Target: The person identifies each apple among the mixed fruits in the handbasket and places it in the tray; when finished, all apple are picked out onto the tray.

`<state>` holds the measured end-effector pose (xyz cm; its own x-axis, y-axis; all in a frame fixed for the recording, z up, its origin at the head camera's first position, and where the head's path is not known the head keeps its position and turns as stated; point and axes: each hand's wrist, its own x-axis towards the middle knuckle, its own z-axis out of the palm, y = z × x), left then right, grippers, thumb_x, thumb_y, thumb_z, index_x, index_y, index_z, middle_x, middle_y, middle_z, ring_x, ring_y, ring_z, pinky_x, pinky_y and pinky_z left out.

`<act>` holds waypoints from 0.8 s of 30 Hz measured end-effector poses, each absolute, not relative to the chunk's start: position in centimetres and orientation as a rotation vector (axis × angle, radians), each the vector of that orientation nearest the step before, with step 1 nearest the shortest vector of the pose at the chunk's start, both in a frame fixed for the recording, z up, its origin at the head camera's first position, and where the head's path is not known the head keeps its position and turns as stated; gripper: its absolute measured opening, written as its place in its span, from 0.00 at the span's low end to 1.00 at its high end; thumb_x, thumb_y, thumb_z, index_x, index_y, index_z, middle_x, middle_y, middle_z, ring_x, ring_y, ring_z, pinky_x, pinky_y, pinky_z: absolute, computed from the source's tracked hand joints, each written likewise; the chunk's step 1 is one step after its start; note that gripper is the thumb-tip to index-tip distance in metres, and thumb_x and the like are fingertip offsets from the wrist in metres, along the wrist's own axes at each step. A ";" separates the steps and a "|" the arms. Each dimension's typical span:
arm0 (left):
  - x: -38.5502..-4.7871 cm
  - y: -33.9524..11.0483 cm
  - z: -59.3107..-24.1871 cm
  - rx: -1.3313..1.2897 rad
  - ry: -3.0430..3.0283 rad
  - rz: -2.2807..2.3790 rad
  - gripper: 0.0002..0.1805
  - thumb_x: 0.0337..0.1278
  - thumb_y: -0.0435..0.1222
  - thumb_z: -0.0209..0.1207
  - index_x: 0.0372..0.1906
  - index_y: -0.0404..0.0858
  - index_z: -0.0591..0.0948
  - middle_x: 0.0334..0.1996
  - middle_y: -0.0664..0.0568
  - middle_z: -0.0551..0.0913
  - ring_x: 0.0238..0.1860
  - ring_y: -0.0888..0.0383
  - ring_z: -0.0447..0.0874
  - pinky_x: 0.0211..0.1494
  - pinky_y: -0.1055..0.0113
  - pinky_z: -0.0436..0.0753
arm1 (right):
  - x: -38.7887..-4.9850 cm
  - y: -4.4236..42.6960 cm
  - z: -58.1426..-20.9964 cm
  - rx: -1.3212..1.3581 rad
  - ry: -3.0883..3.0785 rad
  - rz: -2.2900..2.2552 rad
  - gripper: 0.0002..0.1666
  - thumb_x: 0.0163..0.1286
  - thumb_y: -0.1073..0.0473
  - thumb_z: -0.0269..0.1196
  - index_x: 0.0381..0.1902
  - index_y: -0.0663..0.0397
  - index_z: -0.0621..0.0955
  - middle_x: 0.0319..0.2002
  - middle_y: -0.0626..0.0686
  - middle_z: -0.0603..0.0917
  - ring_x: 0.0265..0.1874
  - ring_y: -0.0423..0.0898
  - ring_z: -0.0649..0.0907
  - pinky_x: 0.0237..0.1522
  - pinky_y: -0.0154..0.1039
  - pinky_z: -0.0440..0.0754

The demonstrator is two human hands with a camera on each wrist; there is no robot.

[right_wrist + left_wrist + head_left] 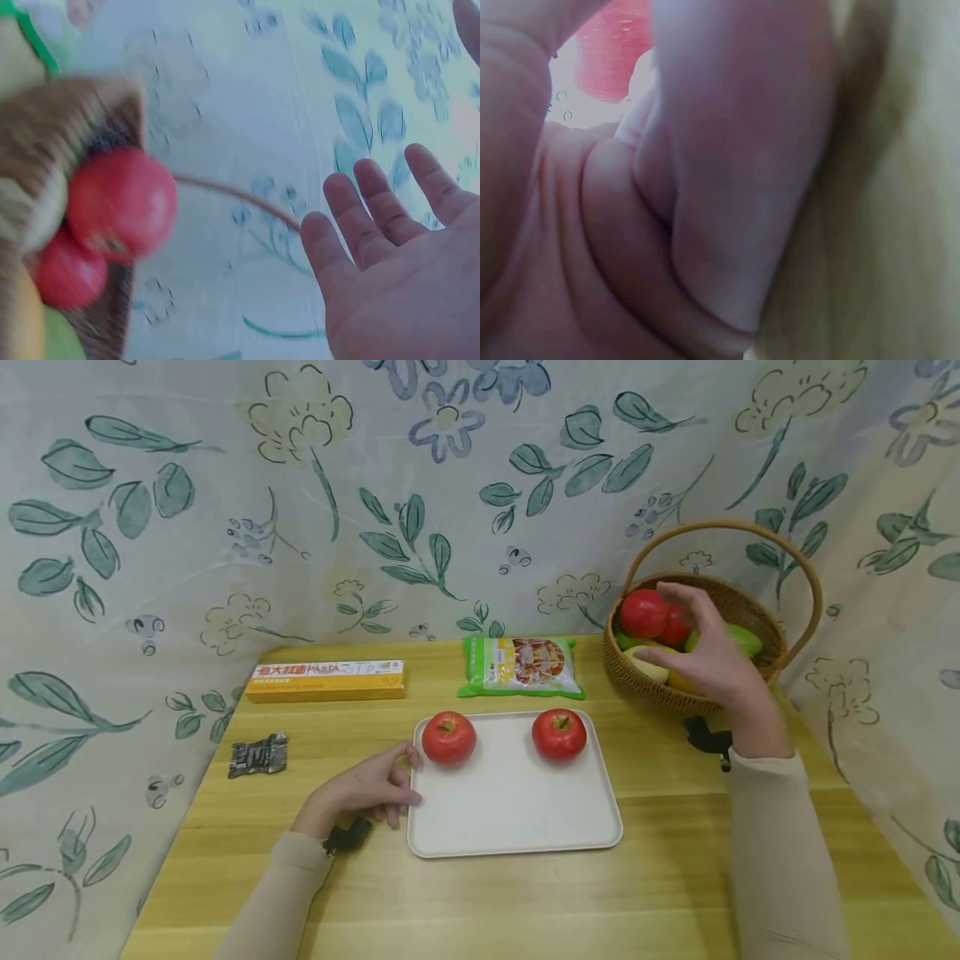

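A white tray [517,802] lies on the table with two red apples, one apple [448,738] at its far left corner and another apple [559,734] toward the far right. My left hand [375,785] grips the tray's left rim, fingers bent; the left wrist view shows mostly bent fingers [735,150] with a blurred red patch beyond. Over the front of a wicker basket [652,689] hovers my right hand [716,664], thumb and fingers spread, holding nothing. Inside the basket are a red apple [122,202], a smaller red fruit [71,274], and yellow and green produce partly hidden by the hand.
Behind the tray lies a green-and-clear food packet [523,667], left of it a yellow pasta box [326,682]. A small black wrapped packet [258,755] sits at the left. The basket's tall arched handle [813,589] rises at the right, near the floral cloth [465,527].
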<state>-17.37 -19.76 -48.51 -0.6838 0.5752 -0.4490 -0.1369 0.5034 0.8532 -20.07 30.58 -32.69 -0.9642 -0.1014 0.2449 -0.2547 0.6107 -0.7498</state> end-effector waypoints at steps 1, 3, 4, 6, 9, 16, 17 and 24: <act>-17.4 -19.8 -48.5 0.358 2.008 1.226 0.32 0.64 0.42 0.73 0.62 0.42 0.65 0.27 0.47 0.88 0.19 0.56 0.86 0.21 0.70 0.76 | -20.5 31.0 -32.2 0.248 -2.668 1.276 0.57 0.68 0.57 0.76 0.85 0.45 0.56 0.83 0.60 0.60 0.80 0.65 0.62 0.80 0.68 0.58; -17.4 -19.9 -48.5 0.360 2.011 1.225 0.32 0.64 0.42 0.73 0.62 0.42 0.65 0.27 0.47 0.88 0.19 0.56 0.86 0.21 0.71 0.76 | -21.6 31.9 -31.5 0.160 -2.691 1.283 0.56 0.70 0.50 0.75 0.86 0.42 0.55 0.85 0.57 0.57 0.82 0.65 0.60 0.82 0.67 0.55; -17.4 -19.9 -48.5 0.362 2.011 1.224 0.32 0.64 0.42 0.73 0.62 0.42 0.66 0.27 0.47 0.88 0.19 0.56 0.87 0.21 0.71 0.76 | -22.2 32.3 -31.3 0.125 -2.703 1.282 0.57 0.71 0.48 0.74 0.86 0.40 0.54 0.86 0.56 0.56 0.83 0.64 0.58 0.83 0.65 0.54; -17.4 -19.9 -48.5 0.365 2.009 1.223 0.32 0.64 0.42 0.73 0.62 0.42 0.66 0.27 0.47 0.88 0.20 0.56 0.87 0.21 0.71 0.76 | -23.6 33.2 -31.2 0.074 -2.721 1.300 0.57 0.72 0.43 0.72 0.86 0.36 0.52 0.87 0.54 0.53 0.85 0.63 0.54 0.85 0.63 0.50; -17.5 -19.9 -48.7 0.365 2.004 1.224 0.32 0.63 0.43 0.74 0.62 0.43 0.66 0.28 0.48 0.88 0.20 0.56 0.87 0.21 0.71 0.77 | -25.7 34.6 -31.5 0.044 -2.723 1.333 0.57 0.72 0.40 0.70 0.87 0.34 0.51 0.87 0.53 0.51 0.86 0.60 0.52 0.87 0.60 0.45; -17.6 -20.0 -48.9 0.352 1.995 1.222 0.33 0.63 0.43 0.74 0.62 0.44 0.66 0.28 0.48 0.88 0.20 0.57 0.87 0.21 0.71 0.77 | -29.1 36.8 -33.2 0.009 -2.770 1.384 0.61 0.71 0.39 0.70 0.87 0.36 0.46 0.88 0.54 0.46 0.86 0.62 0.50 0.86 0.63 0.46; -17.6 -20.0 -48.9 0.352 1.995 1.224 0.32 0.63 0.43 0.74 0.62 0.44 0.66 0.28 0.48 0.88 0.20 0.56 0.87 0.21 0.71 0.77 | -29.4 37.0 -33.4 0.004 -2.779 1.391 0.61 0.72 0.39 0.70 0.88 0.36 0.45 0.88 0.55 0.46 0.86 0.62 0.50 0.85 0.64 0.47; -17.6 -20.0 -48.9 0.338 1.993 1.238 0.32 0.62 0.44 0.74 0.62 0.45 0.67 0.28 0.47 0.88 0.20 0.55 0.88 0.21 0.71 0.77 | -30.8 37.6 -34.5 -0.012 -2.832 1.392 0.63 0.72 0.39 0.70 0.88 0.41 0.44 0.88 0.57 0.45 0.85 0.65 0.51 0.84 0.68 0.48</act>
<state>-17.62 -19.96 -48.89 -0.6822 0.5697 -0.4583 -0.1586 0.4965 0.8534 -30.79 37.57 -34.51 -0.9999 0.0009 -0.0155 0.0128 0.6109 -0.7916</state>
